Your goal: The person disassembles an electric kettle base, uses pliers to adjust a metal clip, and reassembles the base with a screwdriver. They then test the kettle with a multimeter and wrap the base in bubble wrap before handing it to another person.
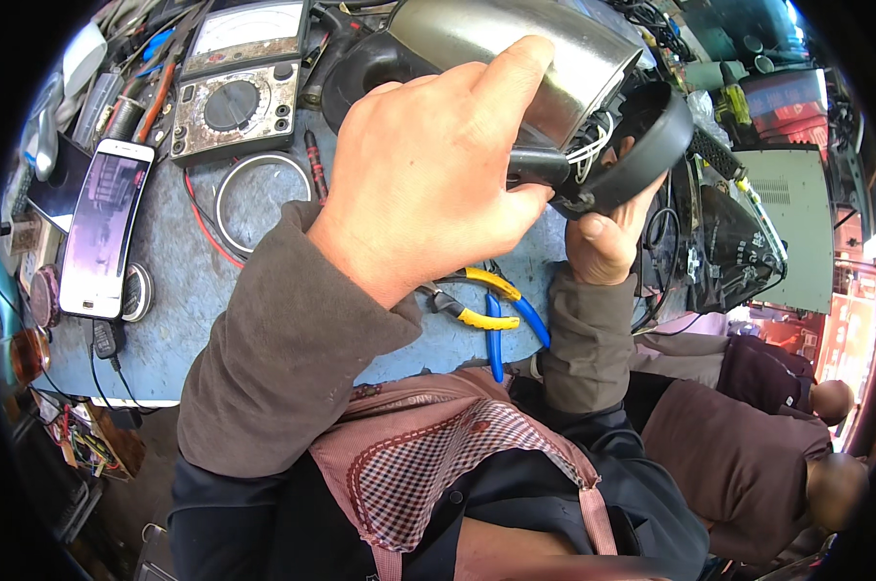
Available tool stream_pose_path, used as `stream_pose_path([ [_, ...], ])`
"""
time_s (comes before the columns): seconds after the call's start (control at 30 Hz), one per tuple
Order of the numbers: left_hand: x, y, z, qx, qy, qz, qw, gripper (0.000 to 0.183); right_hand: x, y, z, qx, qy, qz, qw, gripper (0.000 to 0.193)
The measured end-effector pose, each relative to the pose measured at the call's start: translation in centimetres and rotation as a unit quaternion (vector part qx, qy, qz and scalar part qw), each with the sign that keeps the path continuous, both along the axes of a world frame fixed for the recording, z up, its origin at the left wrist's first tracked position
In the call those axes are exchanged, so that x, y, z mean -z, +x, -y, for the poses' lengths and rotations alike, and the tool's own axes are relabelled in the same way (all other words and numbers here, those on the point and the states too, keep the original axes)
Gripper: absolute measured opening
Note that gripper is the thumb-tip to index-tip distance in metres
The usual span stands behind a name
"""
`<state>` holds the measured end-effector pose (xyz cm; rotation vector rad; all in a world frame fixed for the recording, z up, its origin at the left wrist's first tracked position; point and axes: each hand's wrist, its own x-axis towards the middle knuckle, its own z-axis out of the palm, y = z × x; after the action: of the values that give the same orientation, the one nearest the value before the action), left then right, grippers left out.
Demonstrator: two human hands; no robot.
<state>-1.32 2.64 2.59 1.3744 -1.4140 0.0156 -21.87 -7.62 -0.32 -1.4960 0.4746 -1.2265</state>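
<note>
Apparently under way: work at the bottom end of a steel kettle (564, 48), with its black base ring (670, 126) tilted away from the body and white wires (593, 145) showing in the gap.
Kettle's place: upper middle of the frame, above the blue surface (181, 329) as seen; whether it rests there is hidden.
Kettle's long axis: roughly left to right across the frame, dipping slightly to the right; the uncovered bottom faces right and a little downward.
Base ring's lean: stood on edge at the upper right of centre, aslant to the kettle's rim.
Left hand (428, 160): fingers clamped round what looks like the black handle (540, 167), one finger laid along the steel.
Right hand (617, 237): fingers clamped on the base ring, thumb at its lower edge.
Next move, as I judge it: calls for a steady kettle and slow turning of the ring, so the wires are not strained.
Pliers (532, 321): on the surface below the hands, blue-and-yellow handles, untouched.
Multimeter (230, 111): upper left, near a metal ring (220, 208).
</note>
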Motion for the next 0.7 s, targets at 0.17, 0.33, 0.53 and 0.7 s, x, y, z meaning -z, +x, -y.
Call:
stream_pose_path([
  [0.17,0.0,-0.1,0.0,0.001,-0.005,0.005,1.0,0.087,-0.5,0.3,1.1,-0.023,-0.001,-0.029,0.999,0.148],
  [0.33,-0.3,0.0,0.0,-0.016,0.0,0.022,1.0,0.09,-0.9,0.2,0.9,-0.015,-0.008,-0.039,0.999,0.146],
  [0.53,-0.4,0.4,0.0,-0.019,0.001,0.016,1.0,0.09,-0.3,-1.0,0.8,-0.015,0.018,0.032,0.999,0.121],
  [0.7,-0.3,0.2,0.1,-0.018,-0.003,0.02,1.0,0.088,1.5,-2.5,2.3,-0.07,0.022,0.1,0.992,0.117],
])
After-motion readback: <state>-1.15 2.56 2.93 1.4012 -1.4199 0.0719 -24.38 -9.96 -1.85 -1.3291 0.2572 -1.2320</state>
